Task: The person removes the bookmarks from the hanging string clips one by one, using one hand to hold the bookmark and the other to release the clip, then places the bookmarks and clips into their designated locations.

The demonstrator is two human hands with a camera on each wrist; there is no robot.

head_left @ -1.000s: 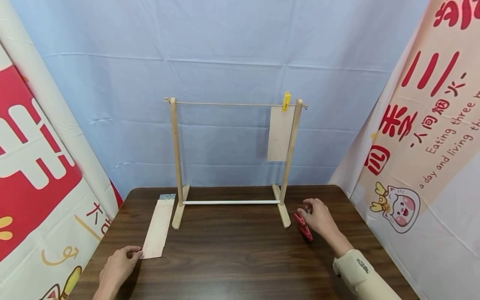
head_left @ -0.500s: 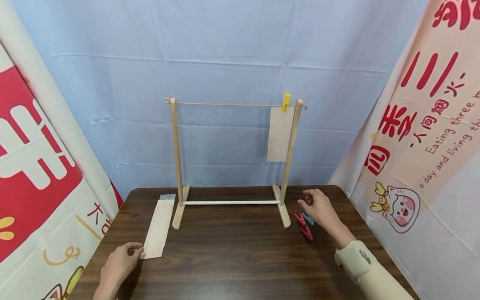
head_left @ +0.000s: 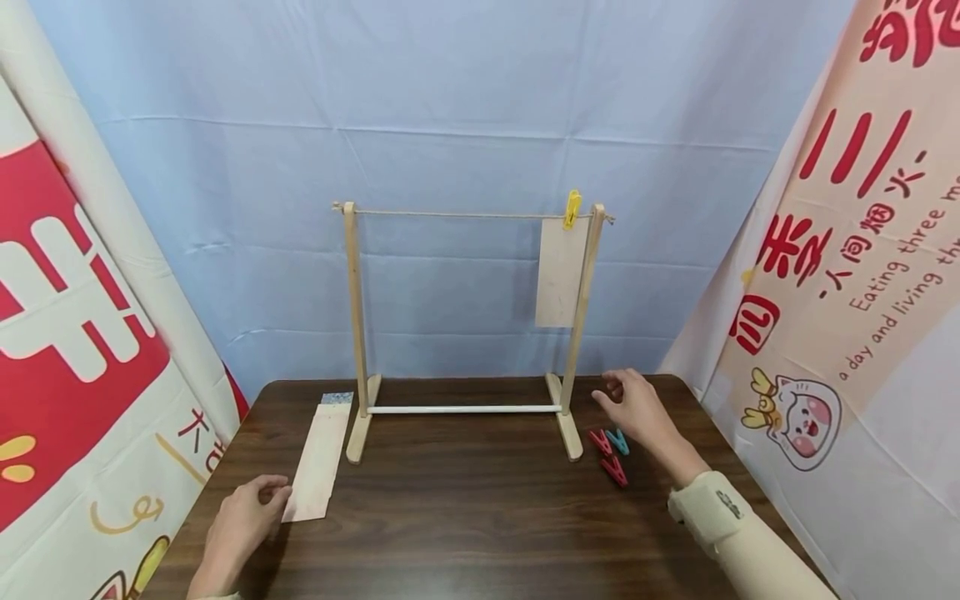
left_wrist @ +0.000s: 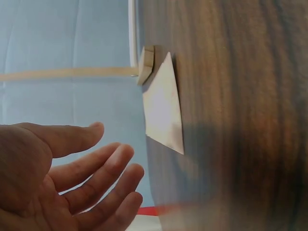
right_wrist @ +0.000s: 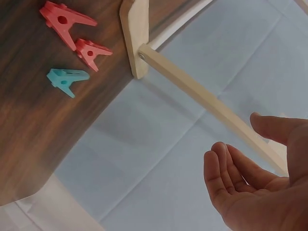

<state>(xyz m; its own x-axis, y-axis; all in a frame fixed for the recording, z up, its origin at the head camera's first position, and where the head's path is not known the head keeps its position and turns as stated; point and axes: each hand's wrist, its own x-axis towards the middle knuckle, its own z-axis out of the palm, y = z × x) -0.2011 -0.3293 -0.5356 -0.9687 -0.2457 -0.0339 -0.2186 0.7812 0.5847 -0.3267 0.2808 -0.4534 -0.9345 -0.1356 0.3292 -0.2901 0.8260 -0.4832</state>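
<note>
At lower left, the left hand [head_left: 243, 518], loosely spread, is hovering beside the pale card [head_left: 319, 462]; at right, the right hand [head_left: 636, 408], equally relaxed, is hovering near the clips [head_left: 615, 472]. Seemingly, a grasp is being readied; pinching a clip calls for lowering that hand.

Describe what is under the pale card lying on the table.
A blue patterned strip shows beyond the pale card at its far end; the rest underneath is covered.
</note>
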